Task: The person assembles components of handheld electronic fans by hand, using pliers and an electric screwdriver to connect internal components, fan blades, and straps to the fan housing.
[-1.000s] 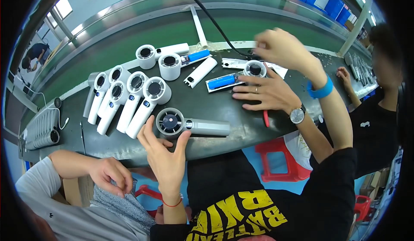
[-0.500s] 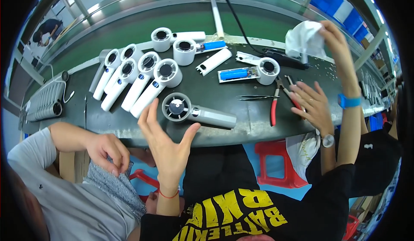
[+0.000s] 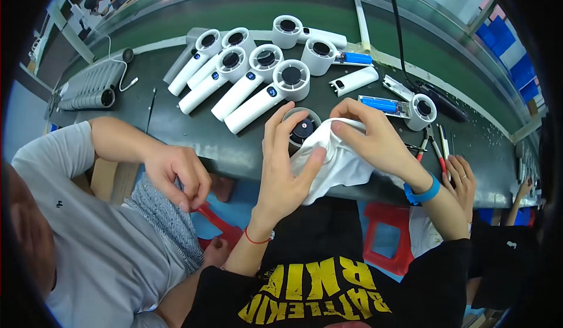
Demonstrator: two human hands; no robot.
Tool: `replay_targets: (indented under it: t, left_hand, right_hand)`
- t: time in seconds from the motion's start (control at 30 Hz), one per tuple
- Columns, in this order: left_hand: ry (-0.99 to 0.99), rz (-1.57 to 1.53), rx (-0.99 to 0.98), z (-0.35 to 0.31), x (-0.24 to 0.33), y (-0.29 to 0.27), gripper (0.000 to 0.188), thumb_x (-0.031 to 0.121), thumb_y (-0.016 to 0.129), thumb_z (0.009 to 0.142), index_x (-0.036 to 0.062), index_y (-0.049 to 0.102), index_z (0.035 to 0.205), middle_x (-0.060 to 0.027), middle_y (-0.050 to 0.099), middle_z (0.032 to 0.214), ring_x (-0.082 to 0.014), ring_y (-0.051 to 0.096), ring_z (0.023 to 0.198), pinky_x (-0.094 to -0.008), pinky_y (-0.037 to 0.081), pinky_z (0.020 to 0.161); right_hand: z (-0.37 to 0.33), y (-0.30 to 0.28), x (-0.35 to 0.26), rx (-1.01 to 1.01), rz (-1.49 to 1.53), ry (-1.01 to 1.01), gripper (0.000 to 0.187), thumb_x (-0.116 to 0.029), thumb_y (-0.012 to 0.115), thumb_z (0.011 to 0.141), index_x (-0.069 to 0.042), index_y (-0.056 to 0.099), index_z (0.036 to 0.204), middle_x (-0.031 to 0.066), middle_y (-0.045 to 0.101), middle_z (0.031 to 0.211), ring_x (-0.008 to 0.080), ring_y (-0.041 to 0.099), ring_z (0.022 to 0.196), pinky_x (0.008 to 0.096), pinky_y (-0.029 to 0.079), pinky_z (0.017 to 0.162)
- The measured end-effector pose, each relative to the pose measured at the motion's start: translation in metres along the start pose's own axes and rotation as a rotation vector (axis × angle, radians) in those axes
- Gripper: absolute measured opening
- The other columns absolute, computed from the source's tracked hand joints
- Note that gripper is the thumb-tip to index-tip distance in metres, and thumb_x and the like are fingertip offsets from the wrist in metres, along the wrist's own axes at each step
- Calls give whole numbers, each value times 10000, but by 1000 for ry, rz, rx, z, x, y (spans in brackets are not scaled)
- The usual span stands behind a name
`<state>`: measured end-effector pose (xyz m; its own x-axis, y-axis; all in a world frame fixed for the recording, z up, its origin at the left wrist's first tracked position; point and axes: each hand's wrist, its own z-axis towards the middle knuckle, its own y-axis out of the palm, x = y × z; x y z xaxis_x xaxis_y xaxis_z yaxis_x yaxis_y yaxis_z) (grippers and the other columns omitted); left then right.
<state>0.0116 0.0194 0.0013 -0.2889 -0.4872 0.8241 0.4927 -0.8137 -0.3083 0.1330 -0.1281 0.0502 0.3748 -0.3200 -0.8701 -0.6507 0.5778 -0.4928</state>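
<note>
My left hand curls its fingers round the round head of a grey handheld fan at the table's front edge. A white cloth is pinched in my right hand, bunched against the fan's side and draped over the edge. The fan's handle is hidden under the cloth and my right hand. Just beyond my hands stand several white handheld fans. To the right lies an opened fan whose handle shows a blue battery.
A loose white handle shell and red-handled pliers lie on the dark table. Grey fans with a white cable sit far left. Another person's hand hangs at my left; another's hand is near the pliers. A green conveyor runs behind.
My right hand has brought the cloth from the far right down onto the grey fan. The left hand has closed round the fan's head. The view has swung left.
</note>
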Motion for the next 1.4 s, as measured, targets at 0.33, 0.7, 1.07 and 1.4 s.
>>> replay_targets:
  t: [0.33, 0.7, 1.07, 1.4]
  left_hand:
    - [-12, 12, 14, 10, -1, 10, 268, 47, 620, 815, 41, 596, 1082, -218, 417, 1319, -353, 449, 1220, -399, 383, 975]
    - [-93, 4, -50, 8, -2, 9, 234, 64, 635, 824, 99, 664, 1053, -185, 364, 1353, -278, 494, 1124, -357, 396, 937]
    - [-81, 61, 19, 4, -8, 4, 224, 145, 672, 812, 103, 646, 1030, -211, 421, 1292, -355, 461, 1149, -417, 338, 976]
    - [-83, 41, 44, 1, -3, -1, 334, 22, 713, 716, 94, 633, 1032, -172, 439, 1248, -302, 528, 1085, -358, 436, 899]
  right_hand:
    - [22, -9, 5, -166, -67, -83, 331, -303, 652, 829, -9, 615, 976, 156, 665, 870, 270, 653, 836, 357, 490, 761]
    - [-67, -77, 20, 143, -795, -50, 251, -106, 731, 735, -53, 661, 971, 96, 629, 936, 274, 600, 878, 361, 474, 779]
    - [-55, -53, -25, 50, -561, -119, 139, 20, 616, 805, 5, 574, 936, 130, 584, 876, 244, 583, 751, 316, 447, 627]
    - [-9, -5, -56, -127, -813, -407, 169, -81, 677, 779, -73, 619, 938, 60, 567, 664, 238, 596, 580, 344, 445, 488]
